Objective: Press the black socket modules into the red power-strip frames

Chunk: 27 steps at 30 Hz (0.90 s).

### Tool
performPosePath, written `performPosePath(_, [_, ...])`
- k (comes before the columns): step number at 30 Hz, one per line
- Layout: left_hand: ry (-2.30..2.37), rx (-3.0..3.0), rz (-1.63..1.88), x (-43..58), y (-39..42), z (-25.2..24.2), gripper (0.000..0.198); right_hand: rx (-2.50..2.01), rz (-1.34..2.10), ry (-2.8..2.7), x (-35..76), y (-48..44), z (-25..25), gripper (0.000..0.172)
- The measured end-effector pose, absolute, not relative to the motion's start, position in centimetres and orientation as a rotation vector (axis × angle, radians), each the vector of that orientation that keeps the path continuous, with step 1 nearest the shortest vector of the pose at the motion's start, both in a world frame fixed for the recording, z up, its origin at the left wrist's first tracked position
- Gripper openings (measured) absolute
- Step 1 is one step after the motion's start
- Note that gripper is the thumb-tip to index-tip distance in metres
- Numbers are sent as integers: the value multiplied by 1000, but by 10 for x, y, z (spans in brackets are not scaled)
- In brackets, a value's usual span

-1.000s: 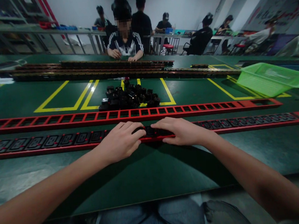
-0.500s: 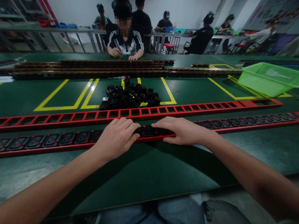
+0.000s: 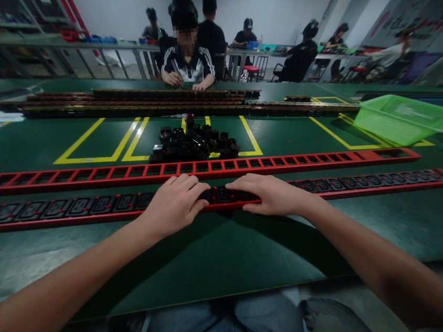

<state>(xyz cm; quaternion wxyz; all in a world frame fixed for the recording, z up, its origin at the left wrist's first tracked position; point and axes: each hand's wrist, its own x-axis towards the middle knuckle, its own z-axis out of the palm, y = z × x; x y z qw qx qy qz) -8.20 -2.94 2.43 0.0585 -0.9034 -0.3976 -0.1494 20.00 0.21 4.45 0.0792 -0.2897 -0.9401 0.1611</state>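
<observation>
Both my hands rest on the near red strip (image 3: pixel 366 182), a long rail filled with black sockets that runs across the green table. My left hand (image 3: pixel 174 205) lies palm down on it, its fingers bent over the top. Just to the right, my right hand (image 3: pixel 270 195) lies flat with its fingers along the rail and its thumb at the near edge. A short gap with one black socket (image 3: pixel 218 194) shows between the fingertips. Behind it lies a second red strip (image 3: pixel 88 176) with hollow slots. A pile of loose black sockets (image 3: pixel 193 142) sits beyond that.
A green plastic basket (image 3: pixel 406 117) stands at the right. Dark strips (image 3: pixel 139 103) lie stacked across the far side, where a person (image 3: pixel 186 58) sits working on them. Other people sit at tables further back. Yellow lines mark the green mat (image 3: pixel 84 143).
My left hand has slid a little to the left, which widens the gap between my fingertips. My right hand stays where it was.
</observation>
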Motion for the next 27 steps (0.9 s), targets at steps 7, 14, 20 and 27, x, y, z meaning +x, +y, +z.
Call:
performPosePath(7, [-1215, -2745, -470, -83, -29, 24, 27, -863, 476, -2828, 200, 2, 45, 61])
performPosePath(14, [-1212, -2751, -465, -83, -29, 24, 28, -875, 474, -2834, 200, 2, 45, 62])
performPosePath(20, [-1220, -2756, -498, -84, -29, 23, 27, -868, 471, -2832, 201, 3, 44, 62])
performPosePath(27, [-1216, -2764, -535, -85, -27, 21, 29, -861, 485, -2825, 201, 3, 43, 61])
